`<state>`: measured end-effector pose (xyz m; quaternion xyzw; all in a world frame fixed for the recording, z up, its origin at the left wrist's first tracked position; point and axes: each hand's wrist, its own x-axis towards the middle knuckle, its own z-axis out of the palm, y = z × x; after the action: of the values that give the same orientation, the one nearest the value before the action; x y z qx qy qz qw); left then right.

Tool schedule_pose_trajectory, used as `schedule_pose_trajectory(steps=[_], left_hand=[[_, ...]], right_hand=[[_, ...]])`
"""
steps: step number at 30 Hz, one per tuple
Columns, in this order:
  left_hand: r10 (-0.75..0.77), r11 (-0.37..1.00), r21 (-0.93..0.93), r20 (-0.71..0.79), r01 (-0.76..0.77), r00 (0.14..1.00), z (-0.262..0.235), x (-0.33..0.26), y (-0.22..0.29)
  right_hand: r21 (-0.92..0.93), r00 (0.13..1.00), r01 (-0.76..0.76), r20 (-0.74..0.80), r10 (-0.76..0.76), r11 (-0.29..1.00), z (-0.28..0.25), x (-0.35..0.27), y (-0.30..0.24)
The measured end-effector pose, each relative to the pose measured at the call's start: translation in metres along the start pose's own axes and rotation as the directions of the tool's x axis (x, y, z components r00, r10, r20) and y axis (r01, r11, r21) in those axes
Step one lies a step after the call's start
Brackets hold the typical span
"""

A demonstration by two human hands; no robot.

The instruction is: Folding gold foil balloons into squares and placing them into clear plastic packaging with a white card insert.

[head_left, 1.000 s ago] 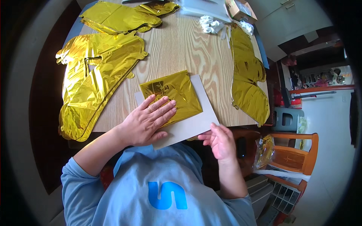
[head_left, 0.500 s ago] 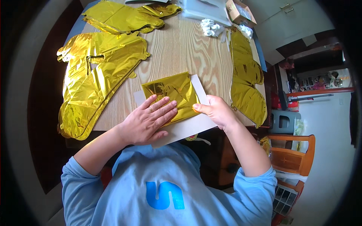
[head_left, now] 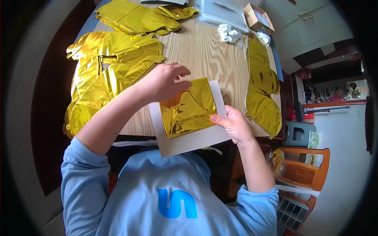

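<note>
A gold foil sheet, apparently a flat balloon (head_left: pixel 189 108), lies folded into a rectangle on a white card (head_left: pixel 173 146) at the table's near edge. My right hand (head_left: pixel 235 125) grips both at the card's right side, its thumb pressing on the foil and its fingers hidden underneath. Over the upper left corner of the foil, my left hand (head_left: pixel 167 80) is raised with fingers bent and the thumb apart, nothing visible between them. Larger flat gold foil balloons lie unfolded at left (head_left: pixel 114 70), and another (head_left: pixel 262 90) is along the right edge.
More gold foil (head_left: pixel 138 15) lies at the far left. Clear plastic bags (head_left: pixel 222 13), crumpled white bits (head_left: pixel 228 33) and a small cardboard box (head_left: pixel 258 19) stand at the far right of the wooden table (head_left: pixel 197 51). A wooden chair (head_left: pixel 303 167) is to the right.
My left hand has lifted off the foil's lower left part and moved up to its far left corner. The right hand keeps its grip on foil and card.
</note>
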<state>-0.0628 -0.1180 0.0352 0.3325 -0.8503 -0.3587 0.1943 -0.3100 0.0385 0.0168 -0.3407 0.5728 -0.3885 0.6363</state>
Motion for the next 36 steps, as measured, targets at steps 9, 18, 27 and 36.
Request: schedule_pose_trajectory(steps=[9, 18, 27, 36], left_hand=[[-0.247, 0.961, -0.041, 0.312, 0.272, 0.918, 0.005, 0.027, 0.001], [-0.327, 0.920, -0.104, 0.329, 0.378, 0.886, 0.007, 0.026, 0.002], [-0.317, 0.884, -0.212, 0.382, 0.416, 0.868, 0.000, 0.022, 0.005], [-0.264, 0.822, -0.352, 0.461, 0.448, 0.847, -0.002, 0.019, -0.001]], right_hand=[[0.056, 0.999, 0.032, -0.036, -0.030, 0.998, -0.002, -0.004, 0.008], [0.087, 0.999, 0.035, -0.045, -0.031, 0.996, 0.004, -0.005, 0.009], [0.109, 0.999, 0.031, -0.043, -0.027, 0.994, 0.019, -0.014, 0.006], [0.075, 0.997, 0.080, -0.014, -0.079, 0.994, 0.024, -0.021, 0.009]])
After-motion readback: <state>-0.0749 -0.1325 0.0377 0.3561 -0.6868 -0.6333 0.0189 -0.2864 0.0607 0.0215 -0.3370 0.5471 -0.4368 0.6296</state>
